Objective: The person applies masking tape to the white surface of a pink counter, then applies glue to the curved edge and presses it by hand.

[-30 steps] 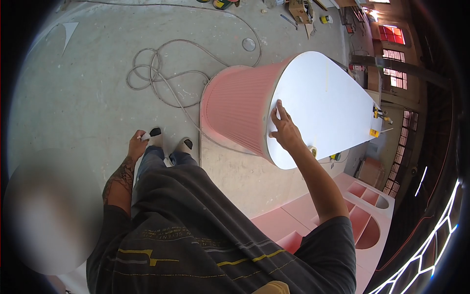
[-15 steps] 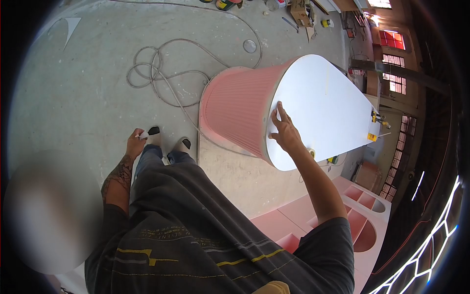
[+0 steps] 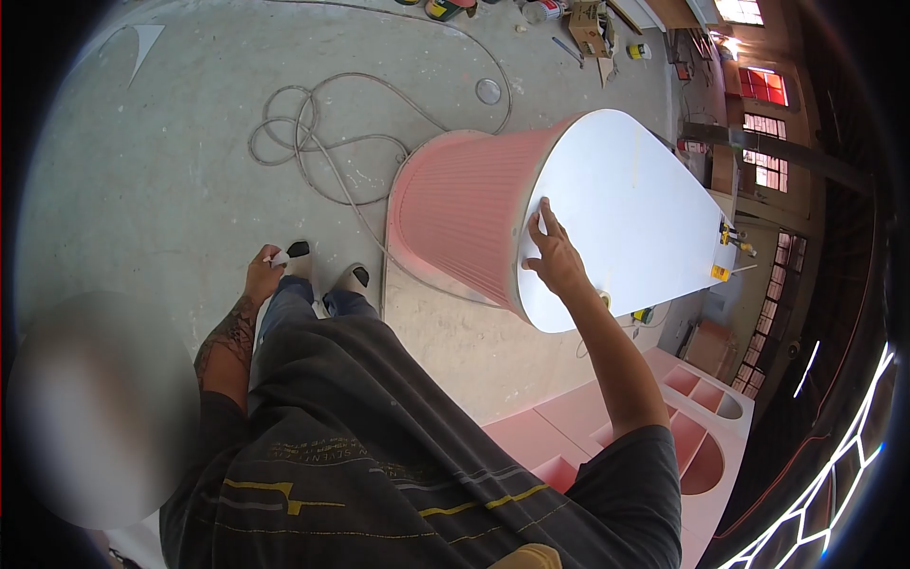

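Note:
My left hand (image 3: 263, 273) hangs low near my shoes, its fingers pinched on a small white piece (image 3: 277, 258) that looks like folded paper or sheet. My right hand (image 3: 557, 254) rests with fingers spread on the white top (image 3: 630, 199) of a large counter, close to its rounded edge. Below that top, the counter's curved side (image 3: 474, 204) is pink and ribbed. It flares out to a pink base at the floor end.
A thin hose (image 3: 308, 123) lies in loops on the grey floor and runs past the counter. Yellow tools (image 3: 725, 237) and a yellow container (image 3: 719, 272) sit at the top's far end. Pink cabinets with openings (image 3: 697, 446) stand at right. A cardboard box (image 3: 590, 30) lies farther off.
The view has shifted very slightly. Both hands keep nearly the same places, the right on the white top and the left on the small white piece.

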The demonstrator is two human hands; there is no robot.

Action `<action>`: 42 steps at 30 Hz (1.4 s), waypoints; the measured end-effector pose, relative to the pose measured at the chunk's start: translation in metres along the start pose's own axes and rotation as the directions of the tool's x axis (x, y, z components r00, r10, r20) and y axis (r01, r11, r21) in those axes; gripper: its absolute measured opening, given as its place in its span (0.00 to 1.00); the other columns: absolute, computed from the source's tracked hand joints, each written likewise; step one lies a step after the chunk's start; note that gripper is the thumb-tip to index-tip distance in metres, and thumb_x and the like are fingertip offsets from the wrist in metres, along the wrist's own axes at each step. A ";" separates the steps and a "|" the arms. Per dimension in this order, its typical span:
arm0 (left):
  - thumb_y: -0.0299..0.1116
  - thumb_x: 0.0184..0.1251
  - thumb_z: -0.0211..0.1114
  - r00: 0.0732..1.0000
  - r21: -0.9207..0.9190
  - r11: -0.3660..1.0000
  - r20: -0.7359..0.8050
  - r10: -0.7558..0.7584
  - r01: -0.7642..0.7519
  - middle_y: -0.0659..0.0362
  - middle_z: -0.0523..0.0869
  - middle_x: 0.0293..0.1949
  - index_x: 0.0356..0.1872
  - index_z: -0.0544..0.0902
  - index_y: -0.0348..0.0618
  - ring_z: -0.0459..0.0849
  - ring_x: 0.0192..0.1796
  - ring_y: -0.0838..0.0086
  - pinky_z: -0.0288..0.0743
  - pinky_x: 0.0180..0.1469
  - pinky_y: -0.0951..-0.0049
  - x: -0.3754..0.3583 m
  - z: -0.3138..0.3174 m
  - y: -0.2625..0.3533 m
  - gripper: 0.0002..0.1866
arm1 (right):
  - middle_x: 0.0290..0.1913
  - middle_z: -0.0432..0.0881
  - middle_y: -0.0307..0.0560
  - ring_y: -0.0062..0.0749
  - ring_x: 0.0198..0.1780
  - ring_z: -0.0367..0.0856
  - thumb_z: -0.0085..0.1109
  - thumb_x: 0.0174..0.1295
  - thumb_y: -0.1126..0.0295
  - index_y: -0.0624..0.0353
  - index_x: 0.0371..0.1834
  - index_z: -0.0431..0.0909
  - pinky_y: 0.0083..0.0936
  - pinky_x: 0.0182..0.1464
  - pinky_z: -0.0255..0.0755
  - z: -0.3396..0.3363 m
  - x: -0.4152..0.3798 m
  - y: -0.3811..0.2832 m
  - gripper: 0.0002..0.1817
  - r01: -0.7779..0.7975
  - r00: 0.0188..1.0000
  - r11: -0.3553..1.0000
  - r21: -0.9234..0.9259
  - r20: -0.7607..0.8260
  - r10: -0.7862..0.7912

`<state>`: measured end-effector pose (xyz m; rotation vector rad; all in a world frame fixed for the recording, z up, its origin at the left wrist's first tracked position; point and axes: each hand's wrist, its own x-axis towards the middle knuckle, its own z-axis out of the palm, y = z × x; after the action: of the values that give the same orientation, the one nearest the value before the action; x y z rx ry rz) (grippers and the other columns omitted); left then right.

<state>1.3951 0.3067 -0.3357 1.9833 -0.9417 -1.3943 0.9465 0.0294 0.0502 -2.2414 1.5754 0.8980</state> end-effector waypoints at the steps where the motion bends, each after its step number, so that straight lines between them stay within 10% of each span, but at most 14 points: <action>1: 0.23 0.66 0.71 1.000 0.016 1.000 0.002 -0.008 0.008 0.50 0.91 0.57 0.64 0.82 0.39 0.90 0.60 0.61 0.82 0.63 0.63 -0.002 -0.002 0.003 0.24 | 0.94 0.45 0.52 0.52 0.86 0.64 0.87 0.52 0.71 0.56 0.86 0.64 0.40 0.82 0.76 0.002 0.000 0.001 0.56 0.008 1.000 1.000 -0.006 -0.026 -0.009; 42: 0.24 0.70 0.70 0.997 -0.122 0.992 -0.076 0.006 -0.015 0.52 0.92 0.55 0.62 0.82 0.40 0.91 0.58 0.65 0.83 0.61 0.65 -0.014 -0.021 0.002 0.20 | 0.86 0.65 0.67 0.61 0.82 0.72 0.80 0.62 0.75 0.57 0.81 0.76 0.45 0.79 0.75 0.005 0.031 0.017 0.41 0.003 0.964 0.933 0.359 -0.250 0.093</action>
<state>1.4115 0.3171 -0.3195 1.9228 -0.8115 -1.3288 0.9361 0.0023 0.0300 -2.1293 1.7426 0.2913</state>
